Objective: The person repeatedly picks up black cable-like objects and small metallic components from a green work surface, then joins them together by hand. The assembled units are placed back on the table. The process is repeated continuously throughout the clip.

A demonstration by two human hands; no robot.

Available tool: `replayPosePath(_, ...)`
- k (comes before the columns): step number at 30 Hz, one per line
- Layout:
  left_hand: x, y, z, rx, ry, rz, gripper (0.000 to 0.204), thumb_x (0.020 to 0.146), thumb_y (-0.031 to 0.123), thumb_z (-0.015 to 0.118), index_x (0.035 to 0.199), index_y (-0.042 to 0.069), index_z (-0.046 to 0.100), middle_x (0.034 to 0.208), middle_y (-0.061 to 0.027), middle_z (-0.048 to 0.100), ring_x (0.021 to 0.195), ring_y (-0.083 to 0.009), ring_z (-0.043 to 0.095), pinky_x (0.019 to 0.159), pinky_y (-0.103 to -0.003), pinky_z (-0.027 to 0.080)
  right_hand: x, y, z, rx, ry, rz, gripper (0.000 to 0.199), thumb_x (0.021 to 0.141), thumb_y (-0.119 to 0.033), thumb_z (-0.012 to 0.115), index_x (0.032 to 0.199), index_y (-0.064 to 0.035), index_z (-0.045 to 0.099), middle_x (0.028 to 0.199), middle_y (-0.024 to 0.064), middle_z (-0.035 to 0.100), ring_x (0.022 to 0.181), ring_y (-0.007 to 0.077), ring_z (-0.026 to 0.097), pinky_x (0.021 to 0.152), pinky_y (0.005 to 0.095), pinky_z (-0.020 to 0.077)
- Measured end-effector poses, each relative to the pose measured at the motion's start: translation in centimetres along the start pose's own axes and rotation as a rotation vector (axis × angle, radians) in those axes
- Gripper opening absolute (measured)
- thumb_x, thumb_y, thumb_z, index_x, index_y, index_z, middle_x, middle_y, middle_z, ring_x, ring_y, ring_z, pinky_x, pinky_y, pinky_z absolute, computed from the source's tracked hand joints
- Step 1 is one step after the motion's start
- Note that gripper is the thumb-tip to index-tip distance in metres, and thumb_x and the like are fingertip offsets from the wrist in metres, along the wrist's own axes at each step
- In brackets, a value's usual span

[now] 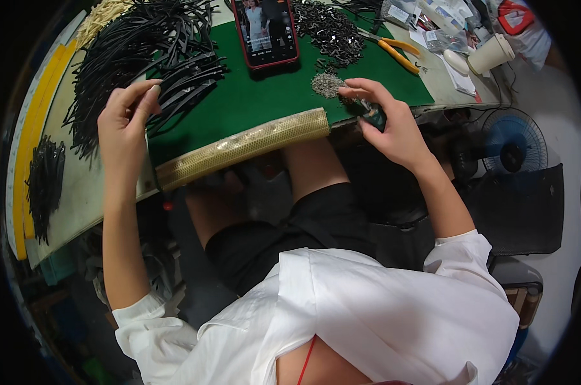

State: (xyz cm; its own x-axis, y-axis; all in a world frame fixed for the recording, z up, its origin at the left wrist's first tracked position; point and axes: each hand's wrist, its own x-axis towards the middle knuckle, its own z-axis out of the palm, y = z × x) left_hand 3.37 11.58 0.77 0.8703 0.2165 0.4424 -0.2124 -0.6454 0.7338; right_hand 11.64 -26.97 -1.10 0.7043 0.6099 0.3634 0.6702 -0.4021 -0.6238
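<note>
My left hand is raised at the near edge of a big heap of thin black straps. Thumb and forefinger are pinched together; whatever may be between them I cannot make out. In my right hand is a small tool with a dark green handle, partly covered by the fingers. That hand hovers beside a little pile of tiny silver hardware pieces. Between my hands, a gold mesh-patterned padded roll lines the table's front edge.
A phone with a lit screen stands on the green mat. Behind the silver pile lie dark metal fittings and orange-handled pliers. At right are a pale cup and a blue fan; smaller strap bundle left.
</note>
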Motion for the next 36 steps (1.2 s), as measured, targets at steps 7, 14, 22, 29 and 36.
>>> replayPosePath(7,-3.7,2.6,3.2,-0.486,-0.043,-0.169,0.013,0.1,0.013,0.061,0.108,0.003,0.06,0.092,-0.0081,0.073,0.089,-0.01,0.064,0.084,-0.024,0.044,0.8,-1.7,-1.6,-0.162,-0.116,0.16,0.033,0.085,-0.011,0.062,0.117,-0.0068,0.053,0.101,0.014,0.062,0.091,0.0329,0.065,0.081,0.0396,0.0514)
replayPosePath(14,-5.4,3.3,5.3,-0.608,-0.007,-0.248,0.03,0.097,0.008,0.062,0.126,0.001,0.061,0.097,-0.0104,0.074,0.09,-0.0108,0.065,0.083,-0.025,0.046,1.7,-1.9,-2.7,-0.339,-0.378,0.052,0.027,0.087,-0.012,0.062,0.113,-0.0092,0.056,0.103,0.0139,0.06,0.09,0.0346,0.065,0.079,0.0436,0.0517)
replayPosePath(22,-4.2,3.7,5.2,-0.58,-0.068,-0.26,0.02,0.099,0.019,0.062,0.111,0.004,0.068,0.081,0.0026,0.064,0.067,0.0,0.048,0.057,-0.016,0.03,2.6,-3.0,-2.4,-0.362,-0.464,0.099,0.028,0.085,-0.009,0.064,0.112,-0.0087,0.056,0.103,0.0121,0.058,0.092,0.0319,0.064,0.078,0.0417,0.0507)
replayPosePath(29,-4.1,3.8,5.5,-0.562,-0.127,-0.309,0.023,0.099,0.024,0.063,0.097,0.002,0.07,0.066,0.003,0.058,0.058,0.0003,0.047,0.049,-0.018,0.026,2.4,-1.8,-2.8,-0.334,-0.435,0.024,0.029,0.087,-0.013,0.064,0.114,-0.0087,0.055,0.102,0.0118,0.057,0.094,0.0318,0.061,0.08,0.0406,0.0481)
replayPosePath(36,-4.3,3.8,7.3,-0.619,-0.085,-0.243,0.032,0.098,0.016,0.061,0.127,0.003,0.057,0.073,0.0016,0.061,0.06,0.0006,0.048,0.049,-0.015,0.026,2.5,-2.1,-2.8,-0.376,-0.492,0.074,0.028,0.087,-0.014,0.064,0.113,-0.0087,0.056,0.102,0.0109,0.056,0.093,0.0302,0.061,0.08,0.0399,0.0479)
